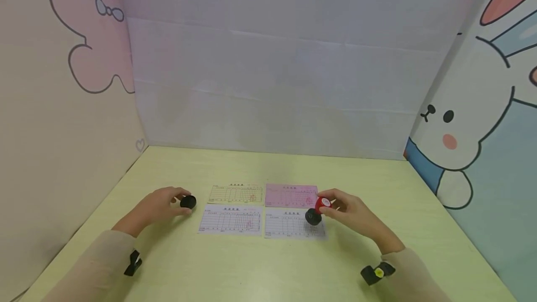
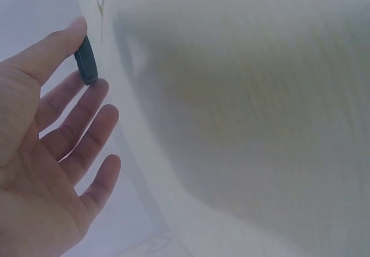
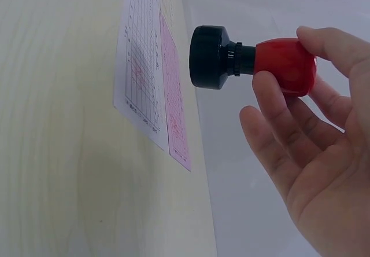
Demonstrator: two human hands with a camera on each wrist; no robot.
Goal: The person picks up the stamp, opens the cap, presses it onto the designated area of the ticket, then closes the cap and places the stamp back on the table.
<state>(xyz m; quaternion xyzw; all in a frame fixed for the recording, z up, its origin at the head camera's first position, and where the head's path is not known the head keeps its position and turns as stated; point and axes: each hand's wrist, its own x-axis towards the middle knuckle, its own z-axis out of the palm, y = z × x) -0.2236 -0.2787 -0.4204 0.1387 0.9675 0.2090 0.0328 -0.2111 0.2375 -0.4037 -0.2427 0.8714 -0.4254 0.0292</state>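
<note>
My right hand grips the red handle of a stamp. The stamp's wide black base hangs over the right end of the nearer right white form, apart from the table in the right wrist view. Left of the papers, my left hand pinches a round black cap between thumb and fingertips; its other fingers are loosely bent. A yellow form, a pink form and another white form complete a two-by-two layout. Red marks show near the right end of each form.
The forms lie on a pale yellow-green table. A white sheet hangs at its back edge. Side panels with a pink cartoon figure and a white rabbit flank it. Black bands circle both wrists.
</note>
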